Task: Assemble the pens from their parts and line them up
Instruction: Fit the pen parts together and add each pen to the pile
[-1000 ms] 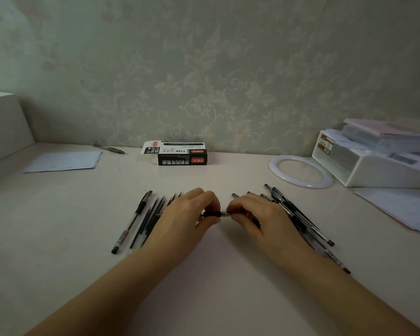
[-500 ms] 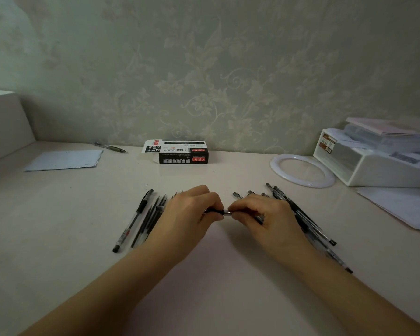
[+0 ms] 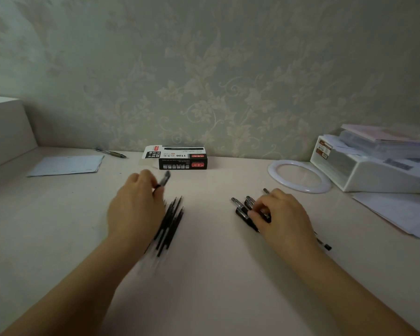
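1. Refills/loose parts (image 3: 169,224) lie on the table (image 3: 211,275), just under and right of the left hand (image 3: 136,209).
2. Right hand (image 3: 280,214): fingers curled down on the pile of pen bodies (image 3: 244,210); looks like picking one, but grip not clear.
3. Left hand: fingers pinch a capped pen (image 3: 163,181) (blurred), its tip poking out beyond them.
4. Step, I judge: finished pen being carried to the row on the left, next body being fetched.
5. Next: set it parallel w/ the others, then pair a body w/ a refill.
6. Pen box (image 3: 180,158) sits far beyond both hands.
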The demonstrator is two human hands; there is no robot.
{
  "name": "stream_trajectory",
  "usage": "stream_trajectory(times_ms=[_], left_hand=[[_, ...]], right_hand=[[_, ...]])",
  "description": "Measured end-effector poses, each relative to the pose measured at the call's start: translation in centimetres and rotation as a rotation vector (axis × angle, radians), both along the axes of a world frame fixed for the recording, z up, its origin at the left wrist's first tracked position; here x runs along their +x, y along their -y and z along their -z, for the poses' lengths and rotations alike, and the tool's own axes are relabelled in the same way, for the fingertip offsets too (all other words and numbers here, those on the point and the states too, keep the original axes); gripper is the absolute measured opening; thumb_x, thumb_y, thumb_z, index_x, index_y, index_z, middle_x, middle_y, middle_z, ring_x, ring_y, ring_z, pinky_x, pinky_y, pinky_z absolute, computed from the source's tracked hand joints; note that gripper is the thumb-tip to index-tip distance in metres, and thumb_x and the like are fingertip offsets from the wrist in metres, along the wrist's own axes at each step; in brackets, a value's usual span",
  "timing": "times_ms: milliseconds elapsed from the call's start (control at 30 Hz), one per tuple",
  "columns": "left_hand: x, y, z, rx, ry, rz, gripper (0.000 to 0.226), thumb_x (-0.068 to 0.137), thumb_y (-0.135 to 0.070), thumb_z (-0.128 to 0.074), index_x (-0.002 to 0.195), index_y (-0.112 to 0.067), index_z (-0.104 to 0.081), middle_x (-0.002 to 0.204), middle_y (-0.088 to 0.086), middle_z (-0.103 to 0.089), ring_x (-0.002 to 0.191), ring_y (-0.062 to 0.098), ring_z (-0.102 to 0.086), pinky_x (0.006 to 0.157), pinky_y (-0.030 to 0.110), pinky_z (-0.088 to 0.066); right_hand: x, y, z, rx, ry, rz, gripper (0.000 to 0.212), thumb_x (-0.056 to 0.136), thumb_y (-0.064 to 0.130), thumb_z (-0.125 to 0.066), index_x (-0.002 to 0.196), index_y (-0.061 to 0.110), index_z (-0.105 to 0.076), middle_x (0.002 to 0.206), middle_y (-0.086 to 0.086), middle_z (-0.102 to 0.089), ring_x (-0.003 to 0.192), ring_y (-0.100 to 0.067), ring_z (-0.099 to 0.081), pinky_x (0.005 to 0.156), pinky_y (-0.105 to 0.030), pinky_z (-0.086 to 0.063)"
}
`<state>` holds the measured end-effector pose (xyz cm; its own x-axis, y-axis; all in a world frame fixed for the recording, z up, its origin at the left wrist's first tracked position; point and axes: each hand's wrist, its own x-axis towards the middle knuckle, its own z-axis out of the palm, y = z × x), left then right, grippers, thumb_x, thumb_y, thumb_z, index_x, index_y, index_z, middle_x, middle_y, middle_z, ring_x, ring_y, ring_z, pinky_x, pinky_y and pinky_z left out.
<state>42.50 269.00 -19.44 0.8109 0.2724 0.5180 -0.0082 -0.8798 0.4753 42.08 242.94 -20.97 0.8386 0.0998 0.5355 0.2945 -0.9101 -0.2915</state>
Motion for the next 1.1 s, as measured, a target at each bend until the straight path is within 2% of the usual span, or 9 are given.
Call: stream_trajectory(times_ms=[200,367,567,700,833,900,967,1033,1100], left_hand=[[0.5,-2.0,1.3,-0.033,-0.262,-0.089,0.017,0.096,-0.022,-0.045,0.11,-0.013,-0.049,0.106,0.012,-0.056,0.087,0.031,-0.055,0.07,0.039,-0.047],[0.7,-1.9,1.6,-0.02,-0.315,-0.088,0.02,0.097,-0.023,-0.042,0.108,-0.011,-0.054,0.108,0.014,-0.053,0.088,0.034,-0.055,0.074,0.04,-0.047],[0.5,-1.6,1.4,0.04,-0.374,-0.134,0.033,0.099,-0.033,-0.04,0.114,-0.009,-0.056,0.114,0.015,-0.049,0.099,0.036,-0.054,0.084,0.044,-0.048],[-0.2,-1.3,1.0,0.122,-0.411,-0.164,0.037,0.099,-0.037,-0.037,0.118,-0.011,-0.057,0.115,0.012,-0.048,0.104,0.033,-0.051,0.083,0.041,-0.046],[-1.0,-0.3,0.4,0.227,-0.37,-0.211,0.041,0.099,-0.042,-0.036,0.122,-0.013,-0.054,0.119,0.011,-0.049,0.11,0.031,-0.047,0.084,0.04,-0.041],[-1.4,1.2,-0.3,0.089,-0.146,-0.045,0.037,0.098,-0.041,-0.04,0.118,-0.015,-0.058,0.114,0.009,-0.053,0.104,0.03,-0.053,0.081,0.039,-0.043],[-2.4,3.8,-1.0,-0.085,-0.015,0.22,0.031,0.094,-0.045,-0.042,0.1,-0.022,-0.061,0.095,-0.002,-0.058,0.082,0.016,-0.06,0.068,0.029,-0.042],[-3.3,6.2,-1.0,-0.095,-0.047,0.419,0.036,0.09,-0.057,-0.036,0.091,-0.029,-0.058,0.081,-0.011,-0.061,0.067,0.0,-0.056,0.058,0.018,-0.037],[-3.6,7.4,-0.2,-0.008,-0.107,0.517,0.038,0.089,-0.06,-0.033,0.099,-0.031,-0.056,0.085,-0.013,-0.064,0.071,0.0,-0.058,0.06,0.02,-0.044]], right_hand=[[-0.1,-1.1,0.2,-0.111,-0.108,0.028,0.019,0.084,0.044,-0.068,0.084,0.025,-0.07,0.085,0.007,-0.051,0.086,-0.016,-0.054,0.078,-0.031,-0.044],[-0.2,-1.2,0.2,-0.117,-0.151,0.042,0.021,0.087,0.043,-0.064,0.086,0.022,-0.07,0.09,0.004,-0.054,0.089,-0.019,-0.055,0.082,-0.035,-0.046],[-0.3,-1.3,-0.2,-0.062,-0.158,0.029,0.018,0.087,0.036,-0.065,0.082,0.019,-0.065,0.087,0.005,-0.051,0.085,-0.017,-0.054,0.074,-0.028,-0.042],[-0.6,-1.3,-1.8,0.209,-0.23,-0.023,0.019,0.086,0.037,-0.068,0.077,0.022,-0.061,0.085,0.009,-0.051,0.077,-0.007,-0.052,0.066,-0.021,-0.037],[-0.6,-1.1,-4.1,0.585,-0.478,-0.071,0.023,0.091,0.042,-0.063,0.086,0.02,-0.064,0.079,0.008,-0.064,0.068,-0.006,-0.057,0.064,-0.021,-0.041],[-0.4,-1.4,-4.6,0.907,-0.605,-0.154,0.025,0.097,0.034,-0.058,0.088,0.01,-0.061,0.072,0.005,-0.063,0.056,-0.006,-0.052,0.058,-0.021,-0.043],[-0.4,-2.5,-4.2,1.186,-0.648,-0.232,0.017,0.099,0.021,-0.057,0.093,0.004,-0.057,0.073,-0.004,-0.063,0.054,-0.008,-0.053,0.053,-0.02,-0.045],[-0.6,-3.4,-2.7,1.34,-0.626,-0.261,0.015,0.097,0.013,-0.059,0.105,0.001,-0.055,0.079,-0.009,-0.065,0.059,-0.011,-0.061,0.058,-0.023,-0.051],[-0.9,-4.0,-0.9,1.42,-0.593,-0.303,0.015,0.096,0.012,-0.06,0.104,0.0,-0.057,0.084,-0.012,-0.069,0.069,-0.016,-0.069,0.065,-0.025,-0.055]])
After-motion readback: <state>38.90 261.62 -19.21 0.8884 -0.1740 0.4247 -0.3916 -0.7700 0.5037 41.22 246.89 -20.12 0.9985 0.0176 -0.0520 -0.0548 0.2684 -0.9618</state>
